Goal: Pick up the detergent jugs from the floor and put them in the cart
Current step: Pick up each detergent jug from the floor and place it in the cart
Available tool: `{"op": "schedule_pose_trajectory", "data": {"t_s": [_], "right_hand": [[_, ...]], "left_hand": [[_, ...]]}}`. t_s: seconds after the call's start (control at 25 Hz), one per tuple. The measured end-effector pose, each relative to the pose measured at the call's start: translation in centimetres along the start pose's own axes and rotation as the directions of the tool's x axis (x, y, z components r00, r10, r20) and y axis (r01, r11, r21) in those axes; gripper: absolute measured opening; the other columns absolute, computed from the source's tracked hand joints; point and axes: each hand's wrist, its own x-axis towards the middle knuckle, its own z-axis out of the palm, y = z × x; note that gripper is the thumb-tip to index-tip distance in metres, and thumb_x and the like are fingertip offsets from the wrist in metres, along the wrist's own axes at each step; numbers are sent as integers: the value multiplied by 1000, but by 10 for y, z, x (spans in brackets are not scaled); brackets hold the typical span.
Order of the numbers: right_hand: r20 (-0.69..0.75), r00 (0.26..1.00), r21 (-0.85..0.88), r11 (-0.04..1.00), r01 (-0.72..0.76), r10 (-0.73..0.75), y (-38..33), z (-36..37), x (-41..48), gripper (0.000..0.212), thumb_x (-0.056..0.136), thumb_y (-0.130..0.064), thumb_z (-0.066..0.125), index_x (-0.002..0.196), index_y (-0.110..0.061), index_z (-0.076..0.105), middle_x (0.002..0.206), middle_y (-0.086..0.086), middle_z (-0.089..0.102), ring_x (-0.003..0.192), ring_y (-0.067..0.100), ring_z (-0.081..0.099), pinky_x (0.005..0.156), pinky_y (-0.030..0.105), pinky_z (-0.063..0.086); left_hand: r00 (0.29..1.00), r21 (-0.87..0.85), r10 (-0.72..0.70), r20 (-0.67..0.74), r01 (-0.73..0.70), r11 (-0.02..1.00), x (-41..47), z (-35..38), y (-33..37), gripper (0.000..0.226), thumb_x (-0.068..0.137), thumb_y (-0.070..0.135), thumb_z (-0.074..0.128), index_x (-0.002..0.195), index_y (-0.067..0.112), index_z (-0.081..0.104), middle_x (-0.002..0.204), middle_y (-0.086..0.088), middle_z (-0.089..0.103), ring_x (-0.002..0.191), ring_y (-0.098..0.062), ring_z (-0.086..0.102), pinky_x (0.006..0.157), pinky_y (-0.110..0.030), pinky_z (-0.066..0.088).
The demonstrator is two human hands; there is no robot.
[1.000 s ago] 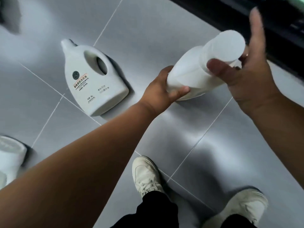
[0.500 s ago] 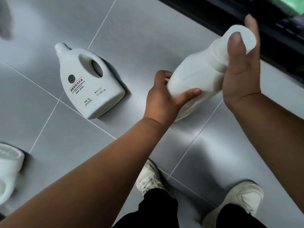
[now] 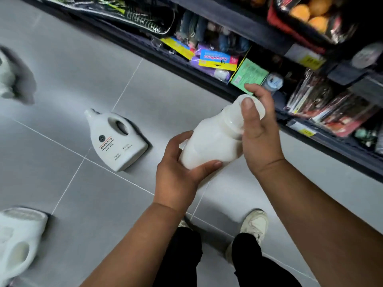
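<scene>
The left hand (image 3: 178,179) is cupping the base, the right hand (image 3: 260,139) wrapping the cap end of this slick, rigid, probably hefty jug (image 3: 213,141).

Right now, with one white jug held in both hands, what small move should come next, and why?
Probably turn with the held jug toward the cart, which is out of view. The left hand grips its base and the right hand its cap end, so it is already lifted. The labelled jug lies on the floor for later.
</scene>
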Motion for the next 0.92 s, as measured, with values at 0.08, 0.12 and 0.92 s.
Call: {"op": "schedule_pose_trajectory", "data": {"t_s": [0.08, 0.12, 0.92], "right_hand": [[53, 996, -2, 997, 74, -74, -67, -13, -6, 56, 66, -49, 68, 116, -31, 50, 105, -16, 56, 94, 2, 55, 91, 28, 47], [64, 993, -5, 995, 102, -102, -105, -20, -12, 60, 64, -46, 71, 117, -30, 49, 108, -17, 54, 95, -1, 54, 91, 26, 47], [-449, 771, -130, 887, 444, -452, -474, -316, -235, 74, 59, -28, 83, 117, -32, 38, 108, -17, 48, 93, 1, 55, 86, 20, 47]], "left_hand": [[999, -14, 48, -9, -48, 999, -25, -13, 58, 66, 53, 39, 94, 100, 60, 53, 98, 13, 70, 90, -1, 66, 73, -17, 52], [997, -13, 71, -10, -71, 997, -42, -21, 88, 66, 54, 39, 94, 100, 60, 52, 103, 11, 70, 94, -3, 66, 75, -15, 51], [698, -20, 584, 414, -635, 772, -355, 33, 468, 53, 63, 32, 90, 104, 46, 60, 94, 13, 70, 82, -2, 66, 67, -17, 51]]}}
